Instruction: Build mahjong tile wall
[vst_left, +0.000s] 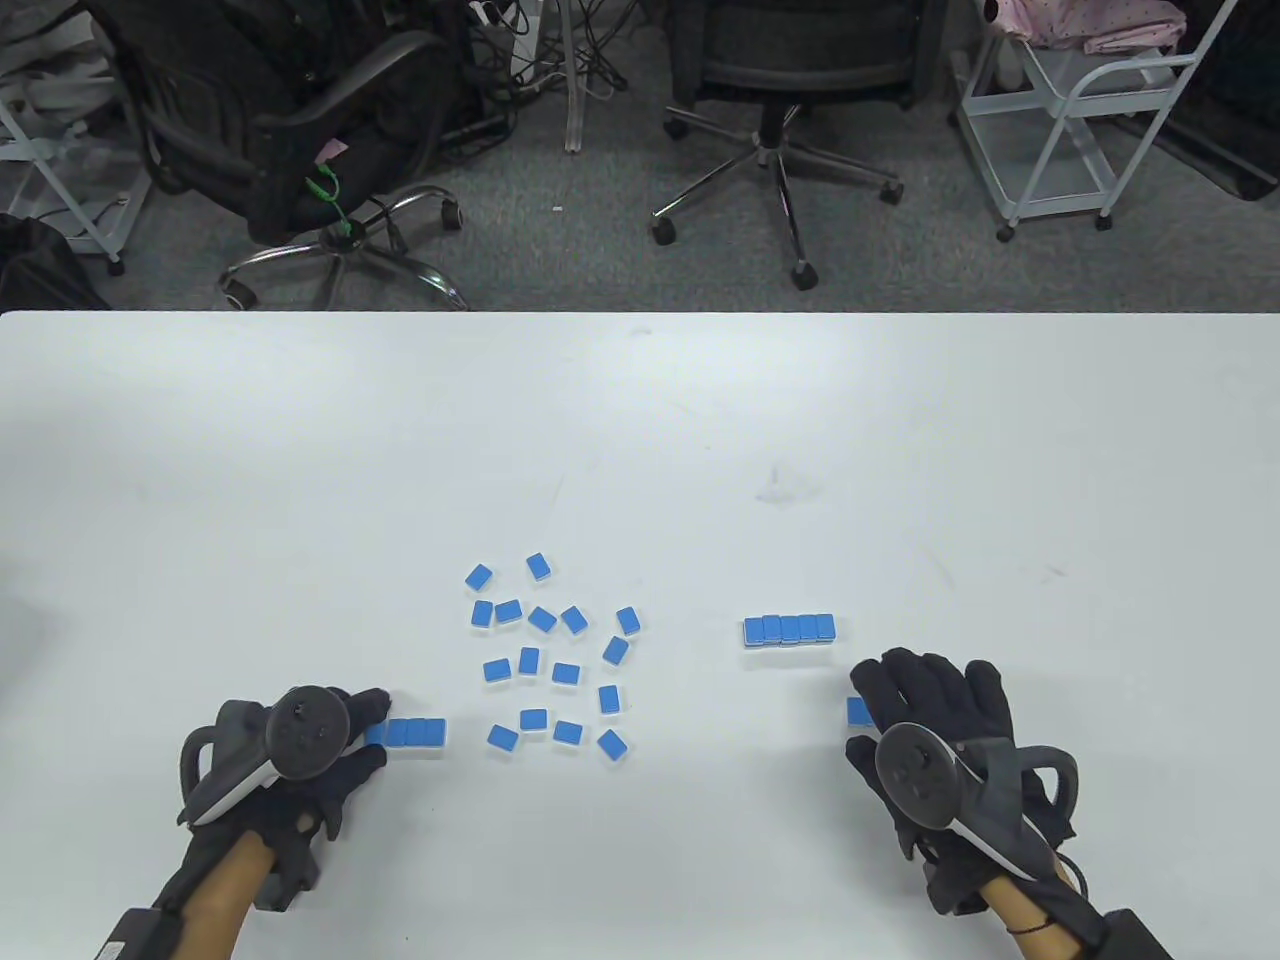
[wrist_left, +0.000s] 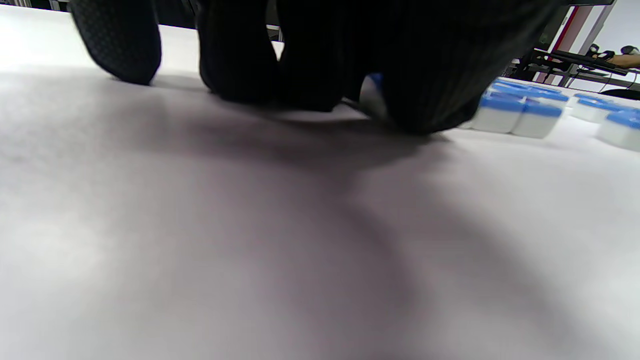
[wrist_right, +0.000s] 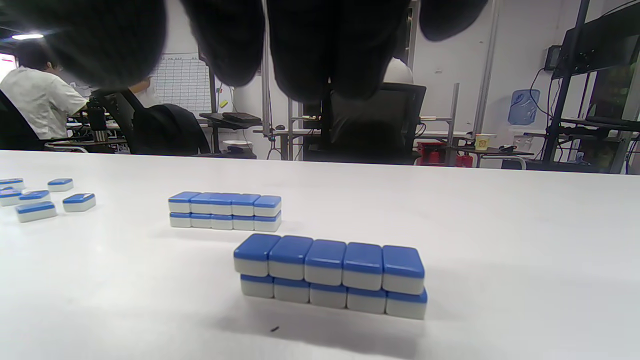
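Left hand (vst_left: 300, 745): fingertips rest against the left end of a short single-layer row (vst_left: 412, 733) of blue-backed tiles; whether any finger curls round a tile I cannot tell, the glove hides that end
Right hand (vst_left: 935, 720): fingers spread and relaxed, hovering over the near two-layer block (wrist_right: 330, 274), gripping nothing
Landmark: loose tile cluster (vst_left: 555, 655), about seventeen face-down mahjong tiles scattered on the white table (vst_left: 640, 420)
Done so far: two five-wide, two-high wall segments stand right of the cluster; the far block (vst_left: 789, 629) sits apart from the near one, which lies closer to the person and mostly under the right hand in the table view
In hand: the short row, just left of the cluster's near edge, looks like the base of a third segment
Left, as I judge: finish and double that row, gather the scattered tiles, join segments into one wall; roughly half done
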